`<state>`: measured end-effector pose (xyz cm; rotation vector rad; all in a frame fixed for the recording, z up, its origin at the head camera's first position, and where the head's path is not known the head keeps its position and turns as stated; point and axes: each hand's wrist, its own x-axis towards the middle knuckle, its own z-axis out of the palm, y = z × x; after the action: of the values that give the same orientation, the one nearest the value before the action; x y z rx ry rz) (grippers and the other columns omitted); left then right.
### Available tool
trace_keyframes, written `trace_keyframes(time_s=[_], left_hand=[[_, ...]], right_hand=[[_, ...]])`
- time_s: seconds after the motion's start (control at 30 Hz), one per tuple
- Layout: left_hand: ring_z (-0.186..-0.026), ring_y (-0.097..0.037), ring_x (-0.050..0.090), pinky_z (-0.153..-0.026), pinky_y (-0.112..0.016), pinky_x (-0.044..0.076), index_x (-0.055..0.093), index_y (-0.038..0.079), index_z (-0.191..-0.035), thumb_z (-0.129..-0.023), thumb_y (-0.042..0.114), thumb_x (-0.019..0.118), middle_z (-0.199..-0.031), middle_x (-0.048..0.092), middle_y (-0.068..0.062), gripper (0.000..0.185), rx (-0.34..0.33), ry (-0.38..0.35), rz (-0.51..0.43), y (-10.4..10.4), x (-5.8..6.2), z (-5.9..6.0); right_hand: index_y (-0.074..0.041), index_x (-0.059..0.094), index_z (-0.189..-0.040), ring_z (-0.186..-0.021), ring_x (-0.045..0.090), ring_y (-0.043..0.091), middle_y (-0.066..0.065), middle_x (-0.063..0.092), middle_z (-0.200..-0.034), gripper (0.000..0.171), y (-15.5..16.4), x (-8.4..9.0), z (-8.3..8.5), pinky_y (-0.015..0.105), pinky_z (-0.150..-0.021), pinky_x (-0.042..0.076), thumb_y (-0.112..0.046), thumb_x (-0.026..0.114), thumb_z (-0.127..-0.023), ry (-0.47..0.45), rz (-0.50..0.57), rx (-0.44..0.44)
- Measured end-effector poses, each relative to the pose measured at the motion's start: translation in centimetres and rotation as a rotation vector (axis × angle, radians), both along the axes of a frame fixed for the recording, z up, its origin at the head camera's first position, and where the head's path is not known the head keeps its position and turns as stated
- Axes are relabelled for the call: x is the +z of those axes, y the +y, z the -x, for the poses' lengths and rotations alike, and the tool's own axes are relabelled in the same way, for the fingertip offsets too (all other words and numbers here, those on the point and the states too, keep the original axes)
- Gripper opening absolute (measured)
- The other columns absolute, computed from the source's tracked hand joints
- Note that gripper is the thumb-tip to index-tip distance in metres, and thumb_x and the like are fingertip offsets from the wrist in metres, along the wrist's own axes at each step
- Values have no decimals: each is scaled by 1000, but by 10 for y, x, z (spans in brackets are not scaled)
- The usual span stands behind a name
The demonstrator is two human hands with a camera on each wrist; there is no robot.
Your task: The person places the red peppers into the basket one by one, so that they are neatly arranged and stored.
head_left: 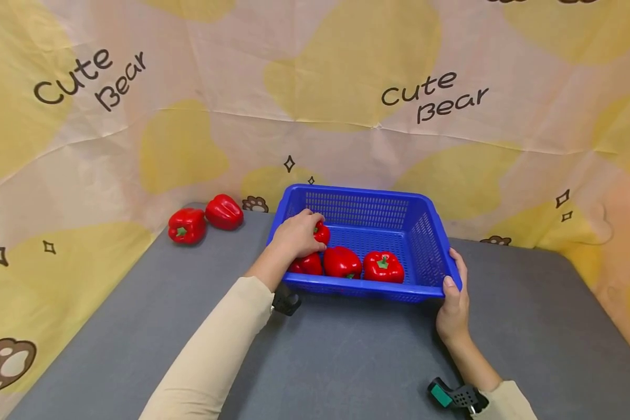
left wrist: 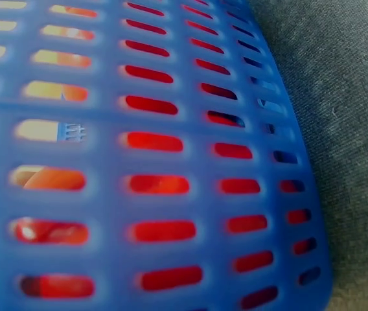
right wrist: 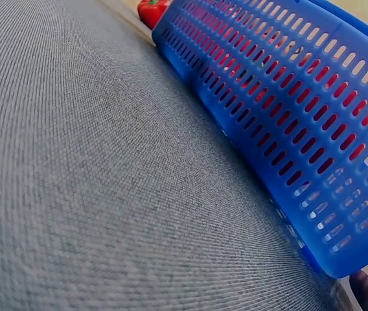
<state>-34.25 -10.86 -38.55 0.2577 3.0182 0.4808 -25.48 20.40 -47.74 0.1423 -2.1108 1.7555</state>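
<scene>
In the head view a blue plastic basket [head_left: 357, 290] with slotted walls stands on the grey table. My left hand [head_left: 296, 233] reaches over its left side and grips a red bell pepper [head_left: 322, 233], partly hidden by the fingers. Along the basket's near wall lie a red bell pepper [head_left: 307, 264] under the hand, another bell pepper [head_left: 341, 262] beside it and a third bell pepper [head_left: 383, 266] with its green stem up. At the near right corner my right hand [head_left: 454, 303] holds the basket's rim, thumb on top. The left wrist view is filled by the basket's wall [left wrist: 109, 155], red showing through the slots.
Left of the basket, two red bell peppers, a nearer pepper [head_left: 187, 226] and a farther pepper [head_left: 224, 212], lie at the table's far left corner. A patterned cloth [head_left: 336, 70] hangs behind the grey table [head_left: 346, 350]. Black straps circle both wrists.
</scene>
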Motion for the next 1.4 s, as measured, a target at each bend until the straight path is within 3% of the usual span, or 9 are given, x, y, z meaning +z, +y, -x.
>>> trace_keyframes(time_s=[0.4,0.67,0.77,0.87,1.0,1.07,1.23,1.4], left_hand=[[-120,-29,61,-102,-49,55,52,19,-145,-87,38,76,-138,57,-11,66,32,-4,-7,-3,1,-5],[-122,-28,60,-103,-50,54,55,17,-142,-90,37,73,-137,57,-11,58,36,17,-60,-3,1,-5],[-122,-27,59,-106,-49,53,59,16,-138,-93,35,71,-135,59,-10,51,39,53,-119,-5,1,-4],[-129,-28,56,-111,-48,48,63,13,-133,-95,33,68,-137,59,-10,43,25,124,-249,-10,3,-5],[-134,-29,55,-114,-49,45,67,12,-128,-97,29,65,-139,61,-9,35,16,251,-414,-28,15,-13],[-131,-30,57,-112,-50,47,67,11,-128,-98,28,64,-137,62,-10,35,32,315,-452,-41,24,-20],[-126,-33,58,-101,-51,54,63,9,-134,-96,27,65,-138,60,-15,42,120,416,-441,-78,45,-31],[-130,-38,52,-104,-57,50,55,9,-142,-94,27,67,-143,53,-19,52,224,460,-355,-123,41,-30]], right_hand=[[-30,27,-159,-131,44,6,2,35,-161,58,-3,0,-1,11,-102,41,-34,28,-102,-26,-15,8],[-29,27,-159,-131,44,5,2,35,-161,58,-3,-1,-1,12,-102,42,-34,28,-101,-28,-8,6],[-28,26,-159,-131,44,5,3,35,-161,58,-4,-1,-1,10,-101,41,-34,28,-101,-24,-10,6],[-27,27,-159,-130,45,6,5,36,-161,58,-6,-2,-2,9,-100,41,-33,28,-101,-16,-1,7],[-27,29,-159,-129,45,6,6,36,-160,58,-9,-5,-3,8,-99,40,-31,29,-101,-8,2,15],[-26,30,-159,-129,44,6,6,36,-160,58,-10,-5,-3,9,-100,40,-30,29,-101,-1,10,23],[-24,32,-158,-127,45,8,2,40,-155,57,-8,0,-5,11,-99,40,-29,31,-101,23,51,26],[-22,33,-157,-125,45,8,-1,42,-152,57,-4,4,-5,12,-98,39,-27,32,-100,45,72,12]])
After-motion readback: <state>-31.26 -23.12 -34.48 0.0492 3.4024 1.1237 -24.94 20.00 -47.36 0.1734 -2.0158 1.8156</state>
